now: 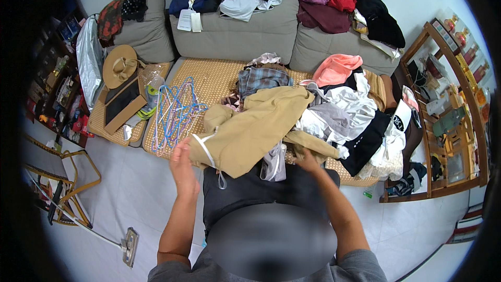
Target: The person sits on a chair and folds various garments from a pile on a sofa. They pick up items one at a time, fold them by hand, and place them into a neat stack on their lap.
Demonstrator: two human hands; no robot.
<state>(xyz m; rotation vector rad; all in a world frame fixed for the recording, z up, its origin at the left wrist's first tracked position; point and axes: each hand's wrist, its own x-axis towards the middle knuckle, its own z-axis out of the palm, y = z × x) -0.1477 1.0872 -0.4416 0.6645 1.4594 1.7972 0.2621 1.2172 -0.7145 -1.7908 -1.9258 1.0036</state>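
Observation:
A khaki long-sleeved garment (258, 125) lies spread across my lap and the front of the sofa. My left hand (184, 168) is raised at its left edge, fingers upright against the cloth. Whether they pinch it is unclear. Beside those fingers a white strip (204, 149) crosses the garment, and a pale loop (222, 181) hangs below. My right hand (308, 162) touches the khaki sleeve on the right, its fingertips partly hidden by cloth. A grey-lilac garment (274, 163) hangs over the seat edge between my hands.
Several tangled plastic hangers (176, 113) lie left on the woven seat mat (211, 71). Beyond them are an open cardboard box (125, 107) and a straw hat (119, 66). Mixed clothes (348, 105) heap up at right, near a wooden-framed rack (426, 125). A flat mop (131, 246) stands on the floor.

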